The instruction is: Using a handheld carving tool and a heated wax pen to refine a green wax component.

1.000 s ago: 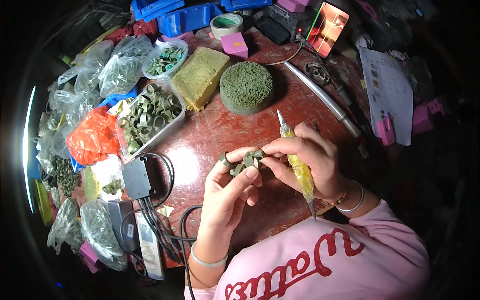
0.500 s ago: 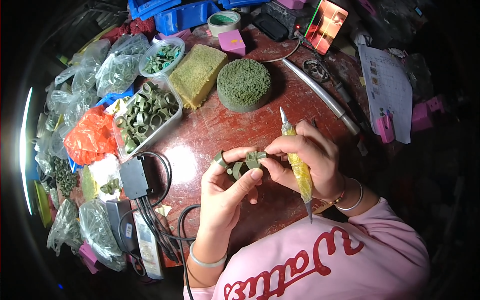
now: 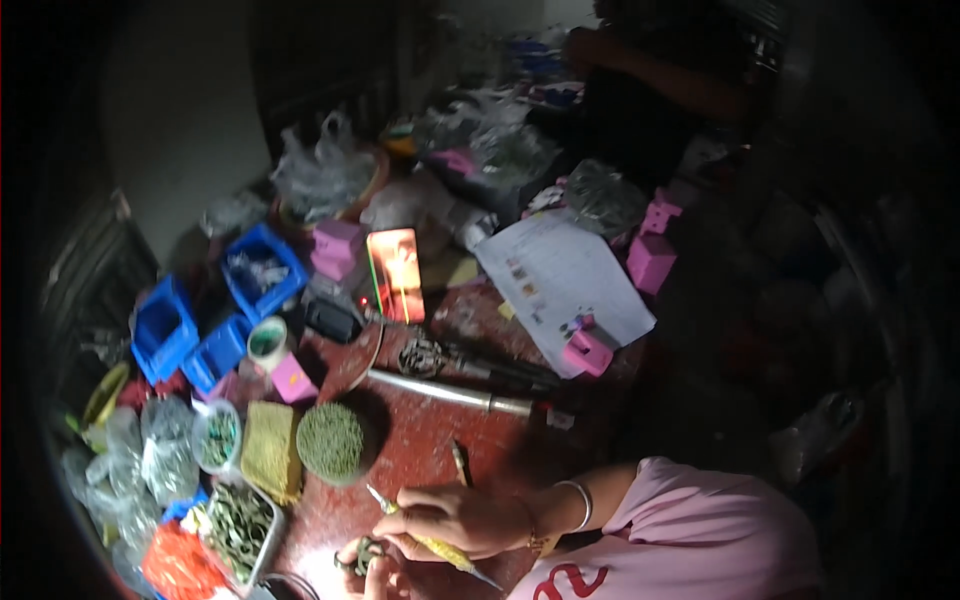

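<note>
At the bottom, my left hand (image 3: 383,580) has its fingers closed around small dark olive-green rings or clips (image 3: 362,555). My right hand (image 3: 455,518) grips a yellow-wrapped pen-like tool (image 3: 445,550) with a pale pointed end, its fingertips close beside the green pieces; whether they touch is unclear. Just behind my hands stand a round green textured pad (image 3: 330,440) and a yellow sponge (image 3: 268,450). A clear container of green strips or rings (image 3: 240,530) is to their left, with an orange bag (image 3: 180,560) beside it.
Blue bins (image 3: 160,330), a lit phone (image 3: 398,275), a metal tube (image 3: 430,390), bags and pink blocks (image 3: 650,262) crowd the red table (image 3: 390,440). Paper (image 3: 540,280) lies at the right. Another person (image 3: 670,70) is at the back, arm visible.
The view has swung upward, revealing the far table, wall and another person; my hands now appear at the lower edge, still holding the green pieces and the tool.
</note>
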{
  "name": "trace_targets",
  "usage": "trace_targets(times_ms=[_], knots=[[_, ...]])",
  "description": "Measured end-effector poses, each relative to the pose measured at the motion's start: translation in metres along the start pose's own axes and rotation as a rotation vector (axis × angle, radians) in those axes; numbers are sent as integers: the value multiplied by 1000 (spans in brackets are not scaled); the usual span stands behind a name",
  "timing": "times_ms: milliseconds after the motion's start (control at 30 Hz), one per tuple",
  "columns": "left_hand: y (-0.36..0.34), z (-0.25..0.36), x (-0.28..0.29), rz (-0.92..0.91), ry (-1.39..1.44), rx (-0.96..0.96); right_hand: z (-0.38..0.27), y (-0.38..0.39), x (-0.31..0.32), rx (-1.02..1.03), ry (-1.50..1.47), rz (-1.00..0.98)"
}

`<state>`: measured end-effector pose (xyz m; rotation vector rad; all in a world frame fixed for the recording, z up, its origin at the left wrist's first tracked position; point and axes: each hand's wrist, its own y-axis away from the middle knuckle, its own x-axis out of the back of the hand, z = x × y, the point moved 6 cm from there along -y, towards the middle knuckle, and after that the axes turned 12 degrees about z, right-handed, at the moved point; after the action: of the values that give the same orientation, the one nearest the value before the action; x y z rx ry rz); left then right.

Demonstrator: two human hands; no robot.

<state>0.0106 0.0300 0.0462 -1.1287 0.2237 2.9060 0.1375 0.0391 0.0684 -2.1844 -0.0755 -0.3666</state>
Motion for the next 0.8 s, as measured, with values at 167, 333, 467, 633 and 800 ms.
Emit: trace_targets(times_ms=[167,333,467,633,800], knots=[[-12,-1,-6,-17,39,-16,1,0,1,-11,-70,76],[-25,-12,16,53,91,-9,1,-1,-2,-71,-24,62],[-35,-25,35,121,144,7,4,1,-4,-35,-17,47],[-42,-41,56,204,215,31,2,5,-7,-34,44,3],[-40,-51,82,329,284,46,1,10,-17,-20,-32,60]])
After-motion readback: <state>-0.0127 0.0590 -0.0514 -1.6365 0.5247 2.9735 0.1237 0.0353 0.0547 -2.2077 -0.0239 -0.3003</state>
